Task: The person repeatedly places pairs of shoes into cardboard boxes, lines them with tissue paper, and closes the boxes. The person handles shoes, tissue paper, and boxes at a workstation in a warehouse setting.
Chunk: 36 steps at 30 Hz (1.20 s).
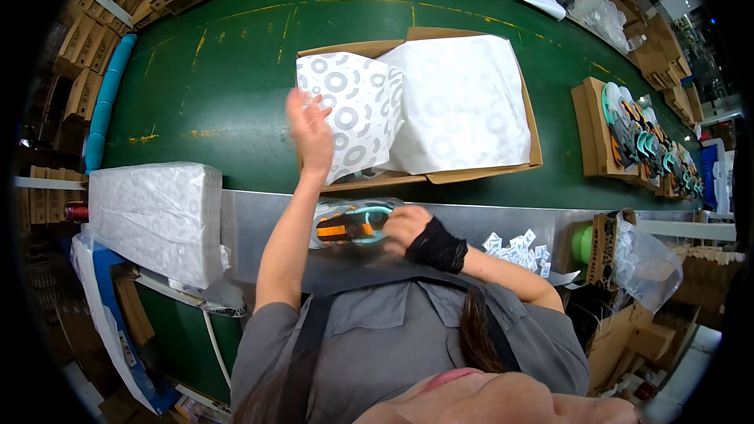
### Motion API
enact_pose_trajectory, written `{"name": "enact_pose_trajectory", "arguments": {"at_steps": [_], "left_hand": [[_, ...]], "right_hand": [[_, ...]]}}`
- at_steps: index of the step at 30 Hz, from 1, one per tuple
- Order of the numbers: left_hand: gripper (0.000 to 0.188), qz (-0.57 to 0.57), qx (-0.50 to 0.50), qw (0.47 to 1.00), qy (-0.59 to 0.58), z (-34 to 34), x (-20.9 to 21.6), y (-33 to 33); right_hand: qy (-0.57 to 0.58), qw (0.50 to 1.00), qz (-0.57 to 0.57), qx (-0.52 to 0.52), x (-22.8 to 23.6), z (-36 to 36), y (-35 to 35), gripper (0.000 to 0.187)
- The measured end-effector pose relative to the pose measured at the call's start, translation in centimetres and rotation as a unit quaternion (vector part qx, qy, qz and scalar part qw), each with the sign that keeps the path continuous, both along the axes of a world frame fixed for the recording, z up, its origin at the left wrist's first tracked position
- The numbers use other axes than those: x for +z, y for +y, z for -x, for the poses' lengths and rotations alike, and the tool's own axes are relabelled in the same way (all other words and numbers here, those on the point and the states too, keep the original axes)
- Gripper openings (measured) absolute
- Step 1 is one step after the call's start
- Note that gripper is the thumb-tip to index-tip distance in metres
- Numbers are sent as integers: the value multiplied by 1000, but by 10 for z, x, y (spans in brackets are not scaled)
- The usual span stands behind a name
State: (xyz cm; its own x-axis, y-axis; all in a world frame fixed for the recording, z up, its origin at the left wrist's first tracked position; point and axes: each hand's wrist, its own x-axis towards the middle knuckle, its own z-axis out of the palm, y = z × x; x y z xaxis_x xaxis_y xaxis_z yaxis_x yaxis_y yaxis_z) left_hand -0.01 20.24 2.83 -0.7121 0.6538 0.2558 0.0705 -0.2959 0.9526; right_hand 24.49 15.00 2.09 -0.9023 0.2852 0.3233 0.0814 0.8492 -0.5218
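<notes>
The left hand (309,129) pinches the patterned tissue sheet (353,110) up from the open cardboard box (528,122) on the green belt (228,78), while the right hand (408,226) clasps a teal-and-orange shoe (349,224) on the metal ledge (251,224), seemingly mid-packing; next, the shoe likely needs setting inside.

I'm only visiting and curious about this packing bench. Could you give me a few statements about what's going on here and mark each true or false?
1. The left hand lifts printed tissue paper at the open cardboard box. True.
2. The right hand rests on a shoe. True.
3. The box stands on a red belt. False: the belt is green.
4. The stack of tissue sheets lies to the person's right. False: it lies to the left.
5. The right wrist is bare. False: it wears a black wrist wrap.
</notes>
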Motion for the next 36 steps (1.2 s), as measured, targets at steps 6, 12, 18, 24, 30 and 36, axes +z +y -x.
{"name": "enact_pose_trajectory", "arguments": {"at_steps": [6,12,18,24,30,36], "left_hand": [[66,405,-279,600,631,-42,-34,2],[83,284,-378,851,230,-12,16,-37],[80,261,-391,833,292,-19,67,-111],[64,250,-287,924,35,-8,60,-94],[60,144,-177,933,-280,2,-26,2],[59,424,-287,847,-142,-46,-75,49]], "right_hand": [[-41,976,-179,-118,-14,19,-22,17],[-59,992,-11,-110,41,12,7,19],[29,987,-145,-64,131,22,18,15],[218,946,-213,-107,171,27,21,26],[88,990,28,-102,60,1,25,26],[-33,824,521,-218,-69,-60,30,41]]}}
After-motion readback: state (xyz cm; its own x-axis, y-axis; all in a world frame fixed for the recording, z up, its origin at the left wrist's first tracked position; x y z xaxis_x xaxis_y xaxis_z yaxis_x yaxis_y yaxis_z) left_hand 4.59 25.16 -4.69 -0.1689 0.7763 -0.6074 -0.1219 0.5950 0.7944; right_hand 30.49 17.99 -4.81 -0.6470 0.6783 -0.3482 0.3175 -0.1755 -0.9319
